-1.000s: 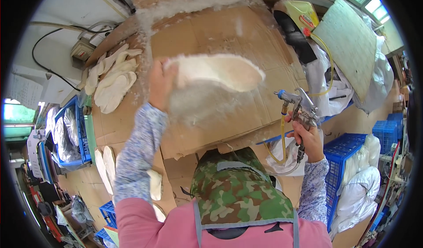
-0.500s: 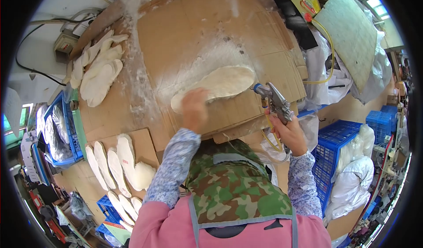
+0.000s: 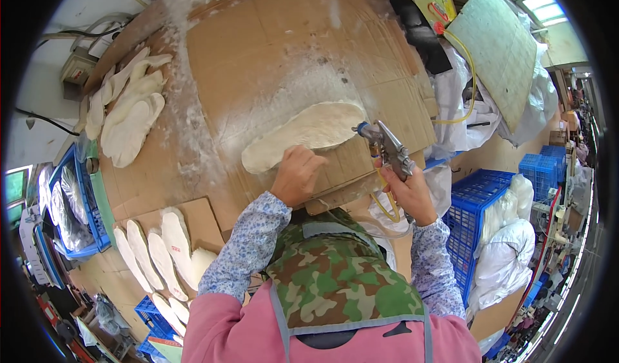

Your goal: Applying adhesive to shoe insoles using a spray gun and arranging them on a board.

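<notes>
A cream fleecy insole [image 3: 309,126] lies flat on the cardboard-covered table, slanting up toward the right. My left hand [image 3: 298,175] is at its near edge, fingers curled together and overlapping the rim. What those fingers hold, if anything, is hidden. In my right hand [image 3: 411,194] is a metal spray gun [image 3: 392,149] with a blue-ringed nozzle. The nozzle points left, close beside the insole's right end. A yellow hose [image 3: 385,207] runs down from the gun beside my hand.
More cream insoles [image 3: 132,115] are heaped on the table's left side, and several [image 3: 169,250] lie in rows on cardboard at the near left. White fluff [image 3: 193,105] covers parts of the cardboard [image 3: 258,47]. Blue crates [image 3: 474,211] with plastic bags stand on the right.
My left hand, blurred over the insole before, has come back toward me and slightly right to its near edge. The spray gun stays by the insole's right end. The whole view has shifted somewhat.
</notes>
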### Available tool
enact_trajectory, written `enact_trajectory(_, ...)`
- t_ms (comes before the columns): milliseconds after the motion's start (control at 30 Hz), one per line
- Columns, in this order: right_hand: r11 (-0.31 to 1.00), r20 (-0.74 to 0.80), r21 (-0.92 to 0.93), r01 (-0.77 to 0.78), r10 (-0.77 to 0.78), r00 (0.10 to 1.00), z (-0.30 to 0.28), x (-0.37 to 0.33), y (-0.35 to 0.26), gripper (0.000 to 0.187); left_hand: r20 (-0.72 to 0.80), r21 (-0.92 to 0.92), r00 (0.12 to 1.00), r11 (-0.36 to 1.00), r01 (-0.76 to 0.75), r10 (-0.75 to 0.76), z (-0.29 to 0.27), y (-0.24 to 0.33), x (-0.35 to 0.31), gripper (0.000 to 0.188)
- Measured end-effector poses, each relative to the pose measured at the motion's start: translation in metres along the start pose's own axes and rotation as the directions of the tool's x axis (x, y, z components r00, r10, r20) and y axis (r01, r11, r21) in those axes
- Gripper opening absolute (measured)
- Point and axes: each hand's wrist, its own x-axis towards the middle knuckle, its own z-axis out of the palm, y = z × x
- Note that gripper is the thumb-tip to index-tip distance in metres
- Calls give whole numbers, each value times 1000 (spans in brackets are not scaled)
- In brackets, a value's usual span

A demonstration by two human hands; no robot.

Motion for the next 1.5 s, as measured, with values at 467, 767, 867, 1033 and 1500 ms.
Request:
enact_trajectory(467,988,49,-128,86,-80,996,2,-11,0,19,-73,321,989,936,148,-131,12,-6,-1,39)
enact_trajectory(767,997,9,-65,42,-42,999,10,1,-2,21,8,385,978,903,190,-209,35,-8,28,54)
enact_trajectory(867,979,20,-205,15,-11,1000,7,3,-4,20,10,379,976,905,196,-216,40,-10,26,55)
enact_trajectory(1033,967,-5,-236,97,-101,995,4,10,3,19,6,389,976,899,199,-219,43,-11,26,55)
enact_trajectory(1500,970,-23,-239,40,-47,999,4,7,-2,16,-30,344,973,912,224,-228,41,-13,18,56)
